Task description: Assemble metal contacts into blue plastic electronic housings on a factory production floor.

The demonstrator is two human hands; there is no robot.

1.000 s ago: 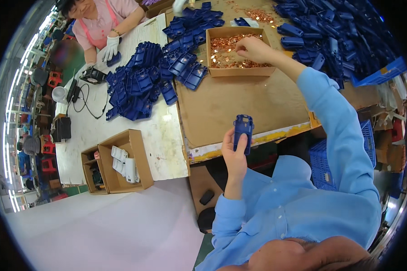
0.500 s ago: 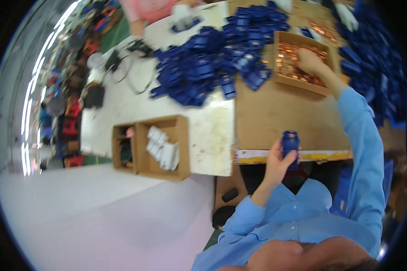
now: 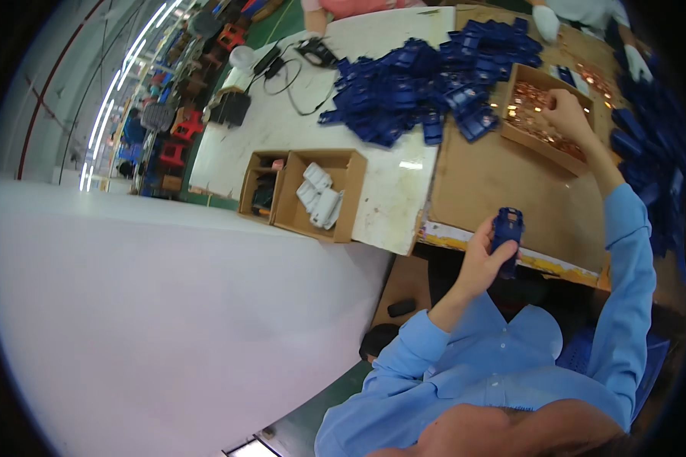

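Spreading over the table (image 3: 404, 190), one heap of blue housings (image 3: 427, 91) lies just left of a single box of copper pieces (image 3: 545, 114). The right hand (image 3: 568, 114) is in that box, fingers bunched; whether they pinch anything I cannot tell. The left hand (image 3: 484, 263) clasps one blue housing (image 3: 505, 238) upright, below the box, at the table's near edge.

On the counter (image 3: 503, 183), a heap of plastic housings (image 3: 427, 84) lies toward the far side, and just right of it sits a box of small metal parts (image 3: 545, 118) with the right hand (image 3: 568, 114) in it. The left hand (image 3: 484, 263) holds one housing (image 3: 506, 236) over the counter's near edge. At the counter's left edge sit two open cartons (image 3: 305, 194); cables and a device (image 3: 312, 53) lie near the far left corner.
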